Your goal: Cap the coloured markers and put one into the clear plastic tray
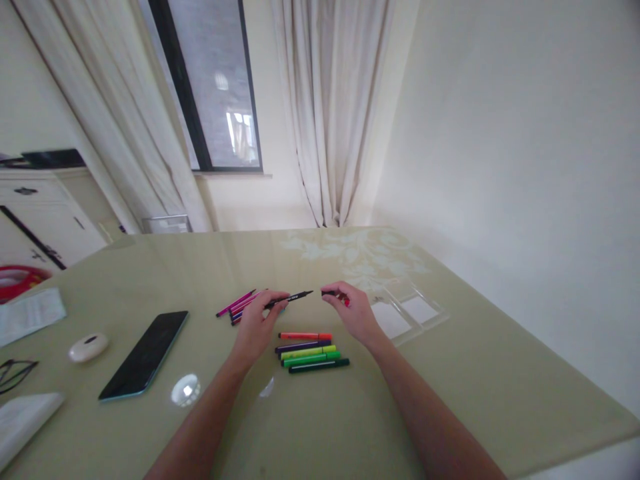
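Observation:
My left hand pinches a black marker, its bare dark tip pointing right. Just across a small gap, my right hand holds a black marker cap between thumb and fingers. Something small and red shows by the right fingers, too little of it to name. Pink and purple markers lie beyond the left hand, partly hidden by it. Below both hands, several markers rest side by side: an orange one, a dark purple one, a yellow-green one, a green one and a dark green one.
Clear plastic cases lie right of the right hand. To the left are a black phone, a white rounded case, glasses, a pale packet and a white box. A wall borders the table's right side.

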A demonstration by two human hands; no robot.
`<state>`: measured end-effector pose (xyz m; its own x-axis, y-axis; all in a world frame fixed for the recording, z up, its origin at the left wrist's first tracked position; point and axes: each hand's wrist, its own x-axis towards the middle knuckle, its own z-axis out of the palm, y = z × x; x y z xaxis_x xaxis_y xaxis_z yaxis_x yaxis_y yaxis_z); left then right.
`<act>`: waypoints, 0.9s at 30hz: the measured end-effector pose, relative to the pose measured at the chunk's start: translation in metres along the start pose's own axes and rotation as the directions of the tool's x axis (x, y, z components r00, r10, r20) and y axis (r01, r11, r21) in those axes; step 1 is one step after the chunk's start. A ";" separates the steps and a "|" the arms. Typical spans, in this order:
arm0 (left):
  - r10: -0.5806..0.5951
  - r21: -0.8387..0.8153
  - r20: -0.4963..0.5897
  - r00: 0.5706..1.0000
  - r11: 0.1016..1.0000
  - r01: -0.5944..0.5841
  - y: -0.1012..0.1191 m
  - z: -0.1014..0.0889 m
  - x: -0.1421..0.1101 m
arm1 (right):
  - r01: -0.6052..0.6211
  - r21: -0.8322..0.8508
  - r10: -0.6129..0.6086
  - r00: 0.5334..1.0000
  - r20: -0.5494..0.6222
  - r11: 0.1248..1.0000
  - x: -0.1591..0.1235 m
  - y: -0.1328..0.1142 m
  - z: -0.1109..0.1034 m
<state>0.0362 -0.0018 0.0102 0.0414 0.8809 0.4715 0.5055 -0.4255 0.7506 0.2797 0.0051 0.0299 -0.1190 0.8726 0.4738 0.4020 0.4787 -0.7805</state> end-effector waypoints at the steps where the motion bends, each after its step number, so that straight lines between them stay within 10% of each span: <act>1: 0.000 0.001 0.001 1.000 1.000 0.000 0.001 0.000 -0.001 | -0.001 0.005 0.001 1.000 0.001 1.000 0.000 0.000 0.000; 27: -0.038 -0.086 0.052 0.998 0.995 0.042 0.021 0.006 -0.010 | -0.117 0.100 0.092 0.970 0.224 0.988 -0.006 -0.003 0.008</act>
<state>0.0517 -0.0182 0.0185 0.0671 0.9061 0.4177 0.4311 -0.4039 0.8068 0.2723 -0.0006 0.0264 -0.2820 0.9125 0.2963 0.3205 0.3807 -0.8673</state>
